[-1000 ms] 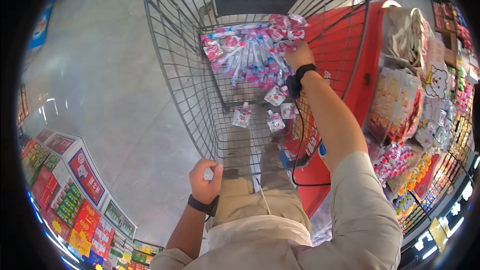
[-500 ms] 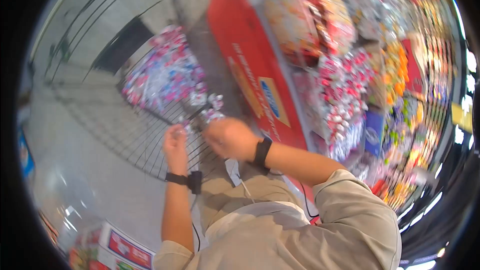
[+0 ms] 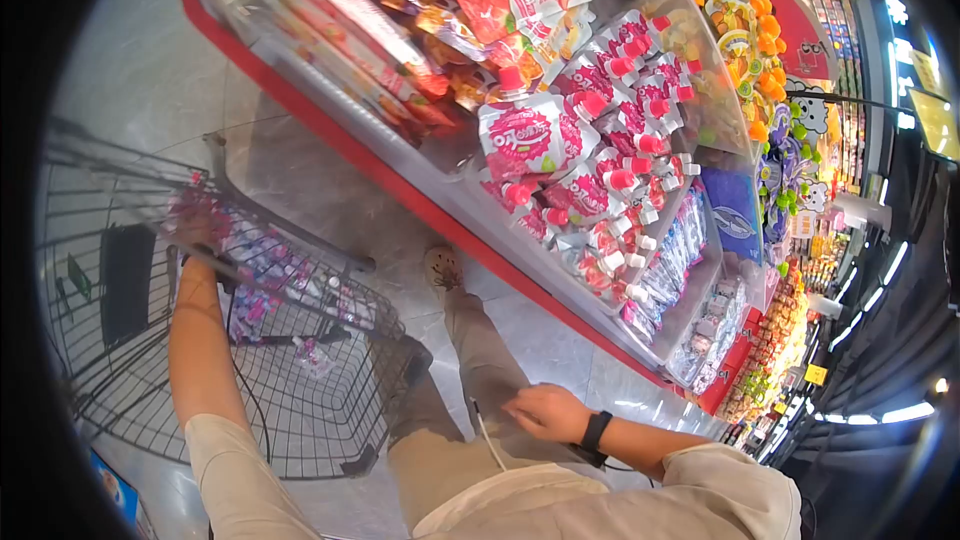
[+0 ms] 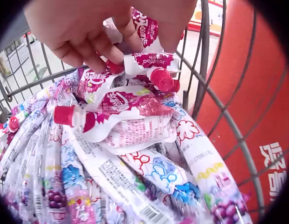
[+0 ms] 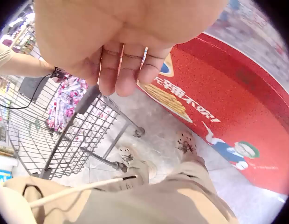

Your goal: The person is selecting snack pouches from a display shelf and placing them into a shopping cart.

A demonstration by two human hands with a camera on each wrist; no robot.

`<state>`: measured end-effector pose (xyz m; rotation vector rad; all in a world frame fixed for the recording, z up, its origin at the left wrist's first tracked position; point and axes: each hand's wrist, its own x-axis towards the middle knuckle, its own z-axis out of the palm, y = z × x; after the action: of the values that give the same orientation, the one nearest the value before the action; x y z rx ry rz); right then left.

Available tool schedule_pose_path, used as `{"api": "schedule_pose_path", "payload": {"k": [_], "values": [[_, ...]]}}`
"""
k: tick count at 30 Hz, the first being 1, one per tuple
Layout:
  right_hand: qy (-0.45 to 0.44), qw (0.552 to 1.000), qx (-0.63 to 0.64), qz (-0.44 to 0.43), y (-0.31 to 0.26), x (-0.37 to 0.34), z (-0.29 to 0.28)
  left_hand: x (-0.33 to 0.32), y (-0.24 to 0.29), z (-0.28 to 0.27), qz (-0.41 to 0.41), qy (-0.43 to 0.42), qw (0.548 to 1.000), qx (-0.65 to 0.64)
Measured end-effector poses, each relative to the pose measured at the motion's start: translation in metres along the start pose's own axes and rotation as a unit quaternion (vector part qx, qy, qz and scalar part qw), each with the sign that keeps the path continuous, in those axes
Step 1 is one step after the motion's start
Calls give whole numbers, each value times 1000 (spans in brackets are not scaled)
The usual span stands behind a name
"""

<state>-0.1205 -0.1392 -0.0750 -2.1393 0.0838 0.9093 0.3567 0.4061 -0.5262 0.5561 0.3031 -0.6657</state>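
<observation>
Pink-capped pouches [image 4: 140,116] lie heaped in the cart [image 5: 88,99], resting on a fanned layer of slender packets [image 4: 114,182]. Closest to your body, your right hand [image 3: 550,412] is relaxed over your leg, fingers loose, with nothing in it that shows. Farther out, your left arm reaches into the cart, and your left hand [image 4: 84,21] has its fingers curled round an upper pouch [image 4: 147,28], just above the other caps. The packets lie side by side, probably so they take little height, and they likely make a soft bed for the bulkier pouches. From above you have open room over the heap; sideways you have less, since the wire wall stands just beside the pile, with the red panel [image 4: 256,84] outside it. Mind the cable [image 3: 255,390] trailing from your left wrist, which could catch on the wires. Past the cart, a strip of floor with your shoe [image 3: 445,268] in it leaves you some room to turn. Beyond that, the display bin's clear edge fences in matching pouches [image 3: 530,135], many caps facing outward, perhaps for easy picking; stocked shelves run into the distance.
</observation>
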Motion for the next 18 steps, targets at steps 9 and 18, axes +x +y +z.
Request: {"api": "schedule_pose_path", "payload": {"k": [9, 18], "values": [[0, 997, 75, 28, 19, -24, 37, -34, -49, 145, 257, 59, 955, 133], [6, 996, 36, 80, 24, -32, 9, -20, -89, 137, 109, 691, 450, 555]]}}
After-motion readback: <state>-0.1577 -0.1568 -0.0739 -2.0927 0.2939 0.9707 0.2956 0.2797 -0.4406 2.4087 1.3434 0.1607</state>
